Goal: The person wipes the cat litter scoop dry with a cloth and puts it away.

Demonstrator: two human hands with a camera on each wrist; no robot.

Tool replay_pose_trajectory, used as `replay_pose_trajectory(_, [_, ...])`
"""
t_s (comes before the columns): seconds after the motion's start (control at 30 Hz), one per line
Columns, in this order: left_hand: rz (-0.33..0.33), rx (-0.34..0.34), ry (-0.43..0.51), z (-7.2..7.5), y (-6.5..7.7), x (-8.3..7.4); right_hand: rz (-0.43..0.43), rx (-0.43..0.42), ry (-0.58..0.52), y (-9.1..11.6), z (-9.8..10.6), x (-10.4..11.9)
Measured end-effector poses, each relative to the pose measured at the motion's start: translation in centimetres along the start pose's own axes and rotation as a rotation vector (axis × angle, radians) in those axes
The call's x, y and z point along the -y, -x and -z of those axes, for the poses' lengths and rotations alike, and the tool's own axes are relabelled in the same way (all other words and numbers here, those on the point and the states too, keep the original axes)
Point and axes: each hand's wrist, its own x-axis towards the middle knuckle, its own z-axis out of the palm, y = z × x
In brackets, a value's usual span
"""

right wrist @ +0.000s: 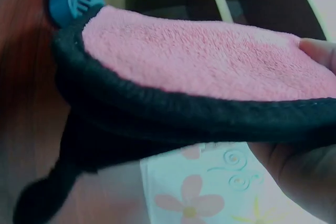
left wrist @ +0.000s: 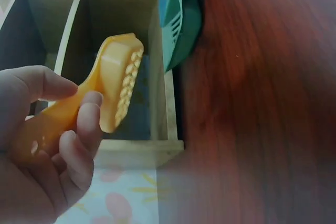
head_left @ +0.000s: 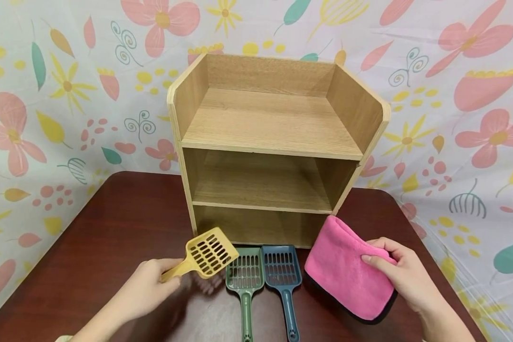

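In my left hand [head_left: 151, 285] I grip a yellow slotted litter scoop [head_left: 211, 252] by its handle, raised over the table beside the shelf's lower left corner. The left wrist view shows the scoop [left wrist: 118, 80] edge-on, with thumb and fingers round the handle. My right hand [head_left: 403, 273] pinches a folded pink cloth [head_left: 346, 270] with black edging, thumb on the near face. In the right wrist view the pink cloth [right wrist: 199, 59] hides most of the fingers. Between the hands a green litter scoop [head_left: 246, 285] and a blue litter scoop [head_left: 284, 280] lie side by side, handles toward me.
A wooden shelf unit [head_left: 261, 149] with a top tray and two compartments below stands at the table's back middle. The dark red table [head_left: 111, 228] meets a floral-patterned curtain [head_left: 68, 118] behind and at both sides. The flat scoops lie directly before the shelf.
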Motion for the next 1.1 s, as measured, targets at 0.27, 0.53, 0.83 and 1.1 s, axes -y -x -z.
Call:
replay_pose_trajectory(0.27, [-0.223,-0.018,0.032,-1.1,-1.6,-1.4,-0.038,-0.137,0.120,0.1,-2.4,3.0])
replay_pose_trajectory(0.53, [-0.443,0.003,0.057,-3.4,-3.8,-3.0,0.160,-0.380,0.368,0.0,-6.2,5.3])
replay_pose_trajectory(0.83, [-0.595,0.044,0.069,-5.6,-4.8,-4.9,0.544,-0.280,0.453,-0.2,-10.3,5.1])
replay_pose_trajectory(1.1, [-0.613,0.037,0.108,-7.3,-4.9,-5.3,0.285,-0.110,0.327,-0.3,-11.7,3.2])
